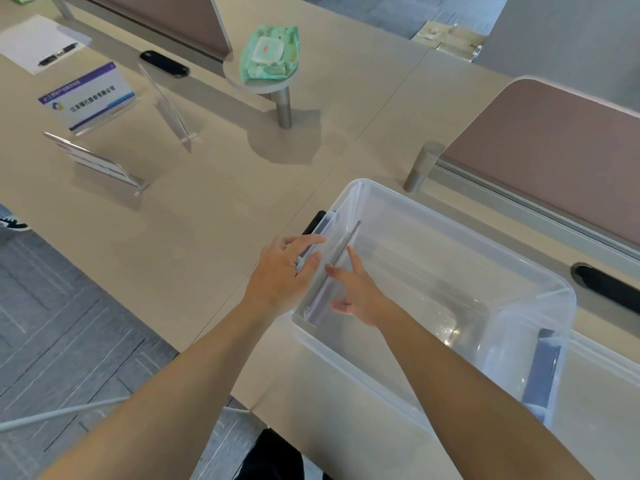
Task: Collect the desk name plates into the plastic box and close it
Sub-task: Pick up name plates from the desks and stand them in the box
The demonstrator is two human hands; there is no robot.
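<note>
A clear plastic box stands open on the desk at the right. A name plate leans on edge inside it against the left wall. My left hand rests on the outside of that wall, fingers over the rim near the plate. My right hand is inside the box, fingers spread, touching the plate's face. Three more name plates stand at the far left: one with a blue and white card, a clear one seen edge-on, and one turned away.
A green pack of wipes lies on a small round shelf on a post. Brown divider panels stand behind the box and at the back. A white sheet with a pen lies far left. The desk edge runs at lower left.
</note>
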